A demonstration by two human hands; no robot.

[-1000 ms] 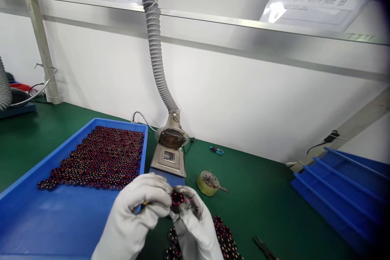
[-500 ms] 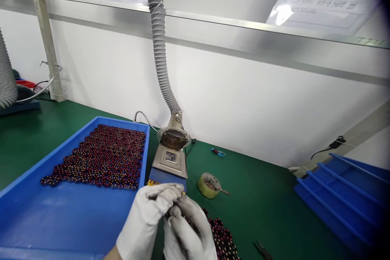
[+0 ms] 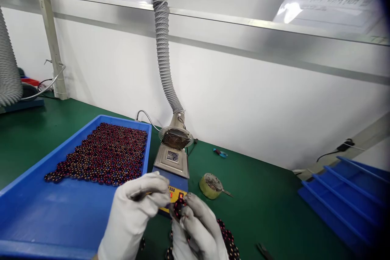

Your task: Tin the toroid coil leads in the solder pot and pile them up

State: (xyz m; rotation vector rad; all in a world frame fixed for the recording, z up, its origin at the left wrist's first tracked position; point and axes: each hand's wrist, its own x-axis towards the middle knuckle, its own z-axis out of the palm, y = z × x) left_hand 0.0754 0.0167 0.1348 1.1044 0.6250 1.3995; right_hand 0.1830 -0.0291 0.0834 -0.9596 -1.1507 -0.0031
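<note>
Worktop [image 3: 274,207]: green | wall [image 3: 231,93]: white | hose [image 3: 163,44]: ribbed | tray [image 3: 67,215]: blue, holding rings [image 3: 106,154]

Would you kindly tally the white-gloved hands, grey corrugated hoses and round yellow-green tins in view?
White-gloved left hand and right hand: 2
Grey corrugated left-edge hose and central hose: 2
Round yellow-green tin: 1
Total: 5

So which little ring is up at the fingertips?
The ring pinched by the right hand; rings in the tray lie packed together, and others lie on the table.
</note>
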